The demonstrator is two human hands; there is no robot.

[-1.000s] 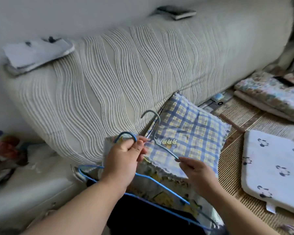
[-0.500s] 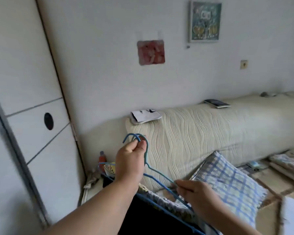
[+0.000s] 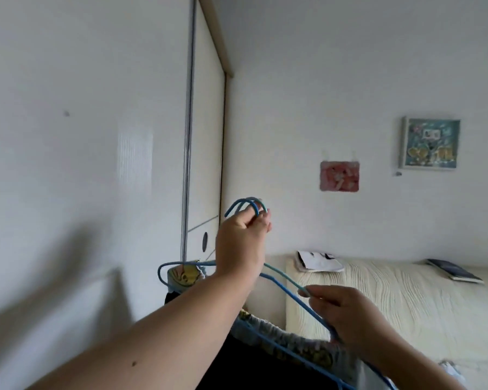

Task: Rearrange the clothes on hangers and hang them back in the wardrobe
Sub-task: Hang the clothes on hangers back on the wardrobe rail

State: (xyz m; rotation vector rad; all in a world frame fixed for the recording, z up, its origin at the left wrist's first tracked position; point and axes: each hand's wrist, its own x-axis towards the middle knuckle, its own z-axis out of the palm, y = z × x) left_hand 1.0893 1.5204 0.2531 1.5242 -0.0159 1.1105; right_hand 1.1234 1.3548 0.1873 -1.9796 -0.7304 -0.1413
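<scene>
Left hand (image 3: 241, 243) is pinching the bunched hanger hooks (image 3: 247, 203), right hand's (image 3: 347, 316) grip is holding a shoulder wire (image 3: 284, 277): light, likely springy, clothes (image 3: 293, 342) dangling limp beneath.

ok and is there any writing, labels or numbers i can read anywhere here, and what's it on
No text here is readable.
Framed picture: pale marks in a white patch, yellow shapes below, too blurred to read.
Red sheet on the wall: pale marks, blurred.
White folded item on the sofa back: dark marks, too small to tell.
Blue hangers: no markings visible.
</scene>
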